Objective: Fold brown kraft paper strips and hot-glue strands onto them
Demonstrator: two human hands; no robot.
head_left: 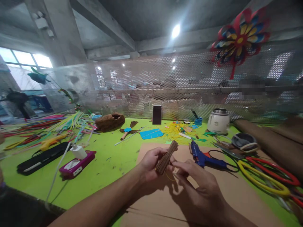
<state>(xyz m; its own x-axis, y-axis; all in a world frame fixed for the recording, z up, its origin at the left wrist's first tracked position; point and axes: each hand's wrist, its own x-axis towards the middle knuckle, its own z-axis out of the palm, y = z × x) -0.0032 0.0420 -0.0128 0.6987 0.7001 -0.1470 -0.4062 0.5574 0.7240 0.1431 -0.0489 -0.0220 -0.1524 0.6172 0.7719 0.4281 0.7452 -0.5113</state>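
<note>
My left hand (152, 162) is closed around a short brown bundle (167, 157) that looks like folded or pleated strips, tilted with its top to the right. Close by on the right, my right hand (199, 179) has thumb and fingers pinched together. A thin yellow strand (170, 178) loops from the bundle's lower end to those fingertips. Both hands are above a brown sheet (151, 208) on the green table. Just right of them lies a blue glue gun (205, 158). Scissors with yellow handles (262, 179) and scissors with red handles (274, 170) lie farther right.
Behind my hands are a blue paper piece (151, 134), yellow scraps (176, 130), an upright phone (157, 115) and a white pot (218, 121). A purple power strip (78, 164), a black case (44, 157) and a yellow glue gun (53, 142) lie left. Coloured strips (71, 123) are piled behind.
</note>
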